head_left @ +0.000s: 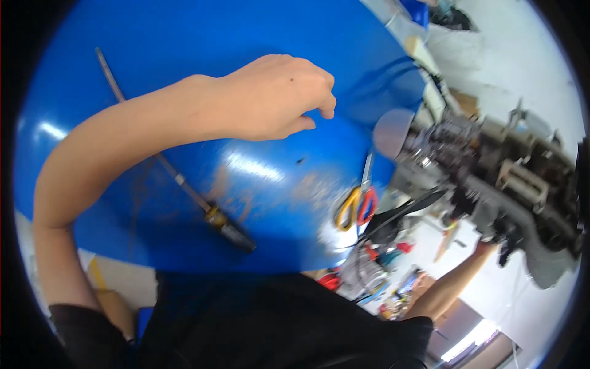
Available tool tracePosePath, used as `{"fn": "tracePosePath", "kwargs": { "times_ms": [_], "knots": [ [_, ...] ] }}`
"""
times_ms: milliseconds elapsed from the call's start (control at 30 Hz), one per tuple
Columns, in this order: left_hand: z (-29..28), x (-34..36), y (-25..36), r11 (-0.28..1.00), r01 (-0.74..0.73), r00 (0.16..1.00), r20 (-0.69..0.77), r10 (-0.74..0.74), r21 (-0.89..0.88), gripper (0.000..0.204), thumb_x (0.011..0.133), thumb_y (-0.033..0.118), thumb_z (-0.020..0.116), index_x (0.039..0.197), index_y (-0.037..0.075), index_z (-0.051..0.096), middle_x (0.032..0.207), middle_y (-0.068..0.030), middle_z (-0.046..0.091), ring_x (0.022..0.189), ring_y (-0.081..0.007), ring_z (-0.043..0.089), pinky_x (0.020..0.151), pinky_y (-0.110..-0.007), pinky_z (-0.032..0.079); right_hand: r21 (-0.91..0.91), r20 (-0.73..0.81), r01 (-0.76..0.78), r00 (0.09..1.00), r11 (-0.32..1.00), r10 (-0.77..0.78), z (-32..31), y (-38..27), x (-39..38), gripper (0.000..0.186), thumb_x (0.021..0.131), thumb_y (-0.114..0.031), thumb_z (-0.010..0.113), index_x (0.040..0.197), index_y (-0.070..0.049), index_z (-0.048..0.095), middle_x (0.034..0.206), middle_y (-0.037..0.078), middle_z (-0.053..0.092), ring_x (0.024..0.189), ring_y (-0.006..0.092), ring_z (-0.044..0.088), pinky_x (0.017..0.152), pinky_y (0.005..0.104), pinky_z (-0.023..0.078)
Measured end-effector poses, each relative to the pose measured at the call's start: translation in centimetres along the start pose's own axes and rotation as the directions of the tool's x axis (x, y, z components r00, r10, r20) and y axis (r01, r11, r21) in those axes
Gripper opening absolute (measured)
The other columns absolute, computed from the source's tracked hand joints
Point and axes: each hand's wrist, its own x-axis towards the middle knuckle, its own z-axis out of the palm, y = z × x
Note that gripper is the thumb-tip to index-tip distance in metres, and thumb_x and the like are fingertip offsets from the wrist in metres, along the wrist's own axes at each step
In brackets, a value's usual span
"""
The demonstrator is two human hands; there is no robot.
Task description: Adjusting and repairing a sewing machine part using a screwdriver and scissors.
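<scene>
My left hand (304,101) hangs over the blue tabletop (123,215) with fingers loosely bent, thumb apart, holding nothing I can see. Beneath that forearm lies a long screwdriver (227,227) with a dark and yellow handle. Scissors (347,206) with yellow and red handles lie at the table's right side. My right hand (485,245) reaches up to the underside of a grey sewing machine (510,184); its fingers are hidden among dark parts.
The machine, with a round plate (390,132) and cables, stands along the table's right edge. Below it are a white surface (455,295) with jumbled tools and a red item (329,281). A cardboard box (117,307) sits below the table at lower left.
</scene>
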Motion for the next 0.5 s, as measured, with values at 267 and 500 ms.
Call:
{"fn": "tracePosePath", "kwargs": {
  "times_ms": [267, 500],
  "knots": [
    [4.5, -1.4, 3.0, 0.967, -0.106, 0.981, 0.186, 0.063, 0.230, 0.026, 0.083, 0.018, 0.079, 0.108, 0.010, 0.076, 0.103, -0.0083, 0.067, 0.103, -0.0283, 0.066, 0.091, -0.042, 0.052, 0.207, -0.112, -0.088, 0.987, 0.974, 0.113, -0.1, 2.8, -1.7, 0.038, 0.105, -0.019, 0.054, 0.139, -0.002, 0.054, 0.133, 0.012, 0.064, 0.123, 0.0252, 0.062, 0.105, 0.0395, 0.052],
    [4.8, -2.2, 5.0, 0.926, -0.156, 0.972, 0.220, 0.082, 0.345, 0.007, 0.086, 0.015, 0.072, 0.090, 0.010, 0.074, 0.092, -0.0074, 0.062, 0.095, -0.0261, 0.064, 0.082, -0.041, 0.053, 0.185, -0.078, -0.106, 0.989, 0.977, 0.122, 1.9, 2.7, -1.5, 0.033, 0.106, -0.021, 0.051, 0.134, -0.004, 0.057, 0.133, 0.010, 0.064, 0.121, 0.0220, 0.062, 0.102, 0.0359, 0.051]
  ]
}}
